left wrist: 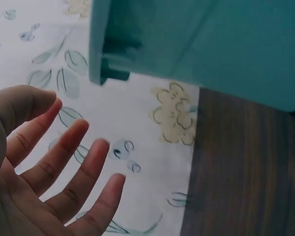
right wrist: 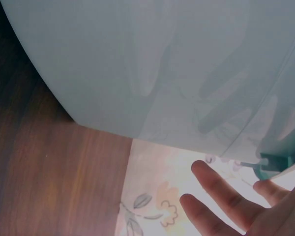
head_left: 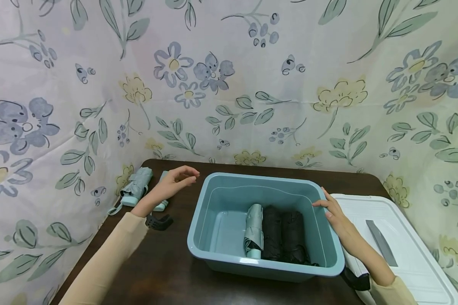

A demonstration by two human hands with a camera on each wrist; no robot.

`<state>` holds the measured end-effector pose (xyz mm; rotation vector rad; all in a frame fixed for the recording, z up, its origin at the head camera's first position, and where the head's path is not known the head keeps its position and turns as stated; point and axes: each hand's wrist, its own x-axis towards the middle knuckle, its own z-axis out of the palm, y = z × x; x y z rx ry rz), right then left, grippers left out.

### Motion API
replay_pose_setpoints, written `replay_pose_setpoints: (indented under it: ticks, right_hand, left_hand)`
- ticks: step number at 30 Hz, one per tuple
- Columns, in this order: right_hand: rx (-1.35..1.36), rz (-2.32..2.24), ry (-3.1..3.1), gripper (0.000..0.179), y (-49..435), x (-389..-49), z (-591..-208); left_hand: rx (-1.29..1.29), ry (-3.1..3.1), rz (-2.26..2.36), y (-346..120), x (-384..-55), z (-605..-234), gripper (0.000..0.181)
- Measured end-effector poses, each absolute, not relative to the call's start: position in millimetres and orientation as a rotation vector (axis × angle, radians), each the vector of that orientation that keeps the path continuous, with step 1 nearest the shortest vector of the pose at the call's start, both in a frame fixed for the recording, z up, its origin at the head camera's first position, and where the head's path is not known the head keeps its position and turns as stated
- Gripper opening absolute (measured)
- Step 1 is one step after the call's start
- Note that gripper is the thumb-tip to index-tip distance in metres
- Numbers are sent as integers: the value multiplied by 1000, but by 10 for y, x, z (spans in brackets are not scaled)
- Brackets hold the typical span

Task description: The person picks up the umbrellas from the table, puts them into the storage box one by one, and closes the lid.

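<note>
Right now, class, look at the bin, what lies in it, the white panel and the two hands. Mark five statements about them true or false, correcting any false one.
1. The left hand holds nothing. True.
2. A white panel covers the bin. False: the panel lies right of it.
3. Two black bundles lie in the bin. True.
4. The pale umbrella in the bin lies right of both bundles. False: it lies left of them.
5. The right hand is at the bin's right end. True.

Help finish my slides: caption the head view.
Tub holding an umbrella and two black bundles, right hand at its rim, left hand free.
</note>
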<state>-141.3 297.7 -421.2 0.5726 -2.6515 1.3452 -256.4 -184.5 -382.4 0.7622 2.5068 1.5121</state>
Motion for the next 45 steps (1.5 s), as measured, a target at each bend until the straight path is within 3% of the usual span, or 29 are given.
replay_pose_setpoints:
  ticks: [27, 45]
  right_hand:
    - [560, 1343, -2670, 34, 2984, -1414, -4210]
    - [566, 1375, -2655, 34, 2985, -1415, -4206]
  left_hand:
    - [614, 2746, 1291, -2153, -2618, -4123, 32]
    - [684, 2978, 943, -2283, -2797, -4400, 28]
